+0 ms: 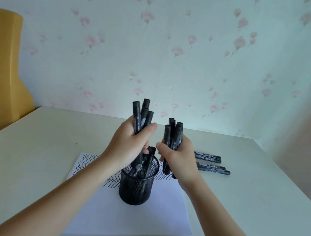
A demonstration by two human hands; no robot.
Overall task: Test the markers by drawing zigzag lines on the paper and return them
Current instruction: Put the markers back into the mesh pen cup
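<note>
Black zigzags fill the paper, so testing's approx done: my left hand & right hand each clamp a marker bundle over the mesh pen cup, w/ four loose markers beyond my right fingers left.

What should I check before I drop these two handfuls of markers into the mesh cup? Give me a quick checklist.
1. Mesh cup upright on the paper: ok.
2. Left hand grips its bundle of markers firmly: ok.
3. Left bundle lined up over the cup mouth: ok, its lower ends already reach into it.
4. Right hand bundle over the cup: not ok, it sits to the right of the rim.
5. Room left in the cup: cannot tell, some markers are already inside.
6. All markers gathered: not ok, four loose markers lie on the table.
</note>
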